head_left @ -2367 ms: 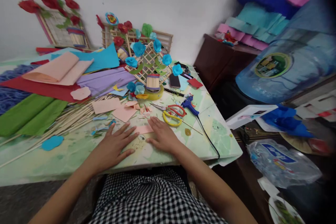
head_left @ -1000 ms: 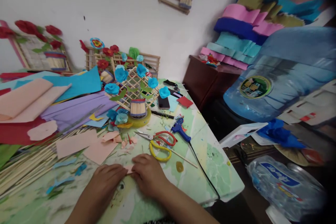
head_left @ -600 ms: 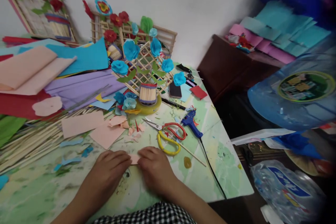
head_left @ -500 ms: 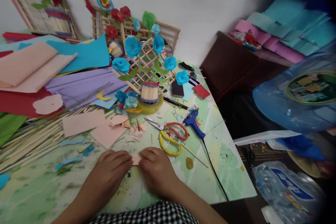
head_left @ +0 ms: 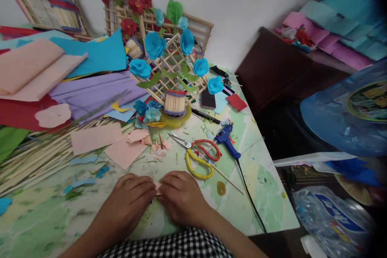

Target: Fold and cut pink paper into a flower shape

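Observation:
Near the table's front edge, my left hand [head_left: 133,195] and my right hand [head_left: 179,195] close over a small piece of pink paper [head_left: 157,188] from its two sides. Only a narrow strip of the paper shows between my fingers; the rest is hidden. Just beyond my right hand lie scissors [head_left: 196,151] with one red and one yellow handle. Pink paper scraps [head_left: 157,148] and a pink paper sheet [head_left: 126,154] are spread farther in, ahead of my left hand.
A wooden-stick lattice [head_left: 172,74] with blue paper flowers stands at the back. To the right is a blue glue gun [head_left: 227,141] with a black cord. Loose sticks [head_left: 39,157] and coloured paper [head_left: 90,62] cover the left. Plastic packaging [head_left: 332,217] sits beyond the right edge.
My hands have drawn slightly closer together, and less of the pink paper shows between them. The view has shifted a little.

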A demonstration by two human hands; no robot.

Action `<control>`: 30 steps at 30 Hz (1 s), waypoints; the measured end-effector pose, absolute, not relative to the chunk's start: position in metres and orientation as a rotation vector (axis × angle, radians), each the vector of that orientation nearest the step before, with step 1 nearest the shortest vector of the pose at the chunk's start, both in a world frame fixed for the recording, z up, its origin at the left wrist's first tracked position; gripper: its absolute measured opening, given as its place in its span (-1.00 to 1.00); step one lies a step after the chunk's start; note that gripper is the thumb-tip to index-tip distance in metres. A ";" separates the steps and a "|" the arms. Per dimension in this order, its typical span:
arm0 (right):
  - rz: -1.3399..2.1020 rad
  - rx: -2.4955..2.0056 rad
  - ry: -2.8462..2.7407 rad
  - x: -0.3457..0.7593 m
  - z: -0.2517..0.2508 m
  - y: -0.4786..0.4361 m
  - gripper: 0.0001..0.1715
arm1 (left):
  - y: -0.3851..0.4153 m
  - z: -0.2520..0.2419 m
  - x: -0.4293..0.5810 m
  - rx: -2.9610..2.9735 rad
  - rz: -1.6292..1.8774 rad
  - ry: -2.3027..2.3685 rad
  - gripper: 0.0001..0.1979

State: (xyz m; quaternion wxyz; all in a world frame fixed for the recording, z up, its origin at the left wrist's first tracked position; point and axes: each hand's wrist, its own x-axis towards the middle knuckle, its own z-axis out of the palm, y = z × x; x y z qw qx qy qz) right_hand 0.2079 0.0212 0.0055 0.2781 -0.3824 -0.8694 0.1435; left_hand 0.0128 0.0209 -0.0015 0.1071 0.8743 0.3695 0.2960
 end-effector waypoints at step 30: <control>0.244 -0.889 -2.345 0.208 0.004 0.019 -0.82 | 0.016 0.001 0.012 2.561 0.940 1.110 -0.71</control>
